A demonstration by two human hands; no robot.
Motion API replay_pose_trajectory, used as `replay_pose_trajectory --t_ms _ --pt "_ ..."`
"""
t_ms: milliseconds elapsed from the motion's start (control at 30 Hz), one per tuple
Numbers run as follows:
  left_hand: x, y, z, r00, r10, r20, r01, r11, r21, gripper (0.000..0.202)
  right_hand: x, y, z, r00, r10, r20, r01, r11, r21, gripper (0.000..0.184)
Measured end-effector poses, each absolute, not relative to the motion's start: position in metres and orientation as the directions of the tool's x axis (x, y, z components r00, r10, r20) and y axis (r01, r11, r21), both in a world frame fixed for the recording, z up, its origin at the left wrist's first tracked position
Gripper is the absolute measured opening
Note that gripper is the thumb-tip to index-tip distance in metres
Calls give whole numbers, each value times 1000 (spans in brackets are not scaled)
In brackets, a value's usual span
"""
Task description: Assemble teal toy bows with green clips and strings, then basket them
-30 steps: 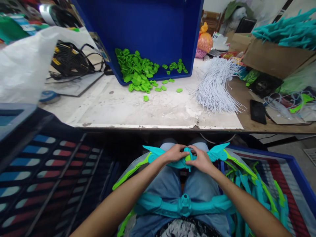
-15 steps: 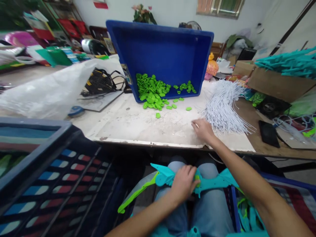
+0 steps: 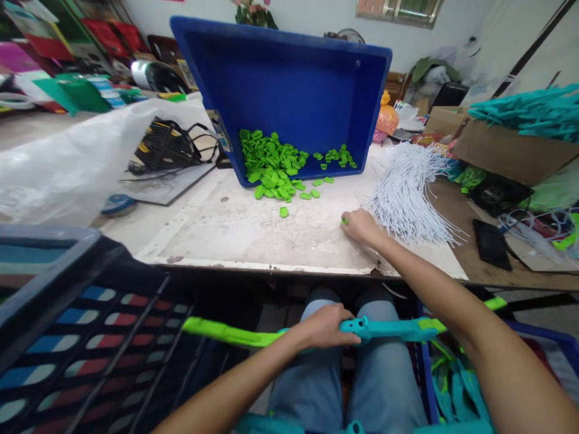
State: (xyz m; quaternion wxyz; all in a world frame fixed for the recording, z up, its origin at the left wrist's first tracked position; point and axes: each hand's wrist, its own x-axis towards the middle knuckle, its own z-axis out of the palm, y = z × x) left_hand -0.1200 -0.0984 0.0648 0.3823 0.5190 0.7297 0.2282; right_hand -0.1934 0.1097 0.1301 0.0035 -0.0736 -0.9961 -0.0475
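Left hand clasps the teal-and-green plastic bow. Right hand pinches a small green plastic tab near the white table's front edge. I fear it slipping off.

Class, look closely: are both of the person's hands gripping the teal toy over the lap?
No: only the left hand grips the teal toy; the right hand is on the table, fingertips at a green piece.

Left hand around teal toy bow
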Motion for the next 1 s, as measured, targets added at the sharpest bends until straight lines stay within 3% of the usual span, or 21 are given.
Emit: replay_pose_trajectory --t_ms 100,233,367,467,567,667,833,1000 --pt "-136 -87 56 -61 921 -384 435 371 820 32 -168 113 131 -997 83 -11 82 995 55 25" --pt "-143 -77 42 -41 906 -421 191 421 887 35 -156 126 125 -997 -78 29 -80 996 -51 17" --pt "-144 -72 37 8 873 -488 30 488 873 47 -118 117 113 -980 -68 187 -98 983 -155 20" --pt "-145 -70 37 -27 855 -519 8 519 855 49 -51 90 95 -912 -176 371 -281 926 -253 25" --pt "-142 -69 39 28 836 -549 -106 548 830 54 17 65 69 -890 -211 404 -325 916 -235 26" --pt "-138 -69 43 79 830 -552 -212 555 805 62 51 53 46 -891 -170 421 -284 932 -225 24" --pt "-136 -68 44 73 866 -495 -134 500 856 65 55 49 30 -886 -124 447 -262 928 -264 25" --pt "-135 -66 41 -19 905 -425 199 420 885 55 59 48 28 -897 -3 442 -184 911 -368 17"
